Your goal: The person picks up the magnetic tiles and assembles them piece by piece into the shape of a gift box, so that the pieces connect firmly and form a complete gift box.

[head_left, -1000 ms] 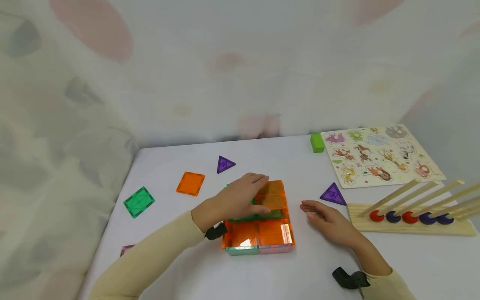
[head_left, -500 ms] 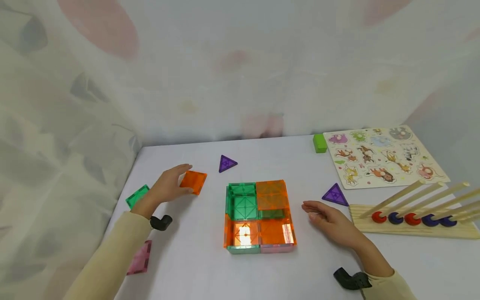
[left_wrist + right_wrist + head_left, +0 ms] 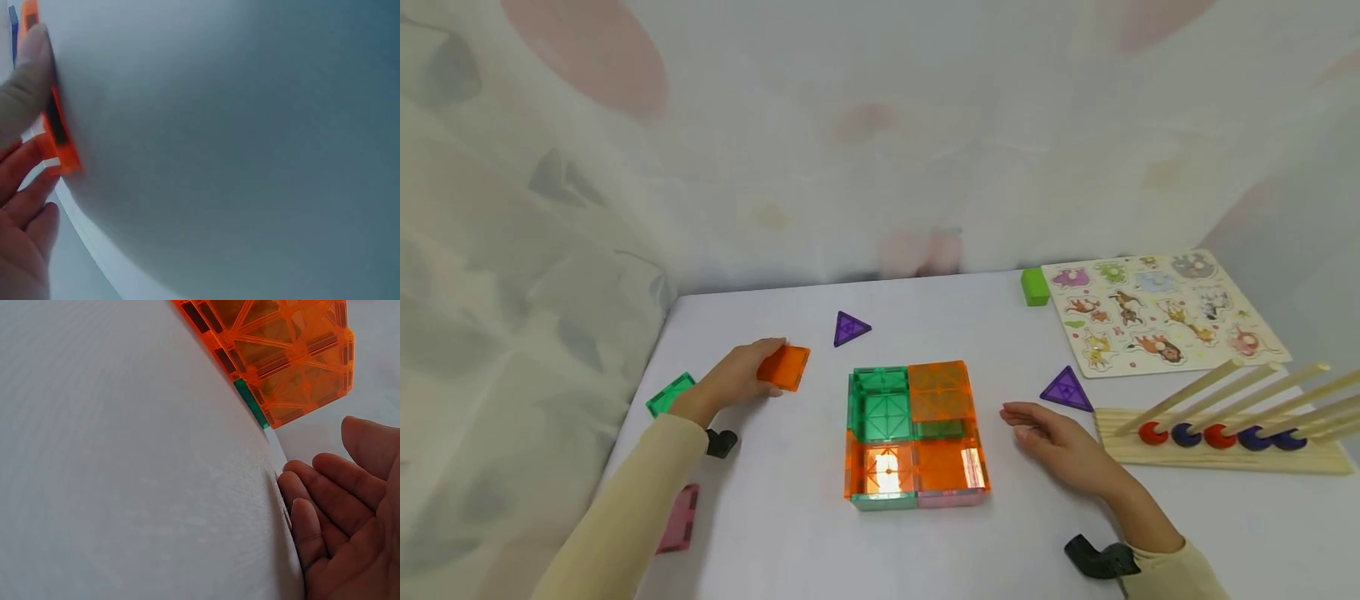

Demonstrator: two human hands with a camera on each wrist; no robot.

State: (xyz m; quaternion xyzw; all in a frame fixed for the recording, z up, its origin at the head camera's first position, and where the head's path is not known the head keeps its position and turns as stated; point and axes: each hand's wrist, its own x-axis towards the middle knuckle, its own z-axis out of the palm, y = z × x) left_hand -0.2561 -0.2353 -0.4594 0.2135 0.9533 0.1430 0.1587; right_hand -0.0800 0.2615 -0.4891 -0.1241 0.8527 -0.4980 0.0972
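Note:
On the left of the table, my left hand pinches an orange square magnetic tile between thumb and fingers. The left wrist view shows the thumb against one face of this orange tile, fingers behind it. A low box of translucent magnetic tiles, green, orange and pink, stands mid-table. Orange covers part of its top; its left side shows open compartments. My right hand rests on the table right of the box, fingers loosely curled, holding nothing. In the right wrist view, the box's orange wall rises beyond the fingertips.
A green tile and a pink tile lie near the left arm. Purple triangle tiles lie behind and right of the box. To the right are a green block, animal puzzle board and wooden peg rack.
My left hand has left the box, moved left to the orange square tile and taken hold of it. The right hand has stayed in place.

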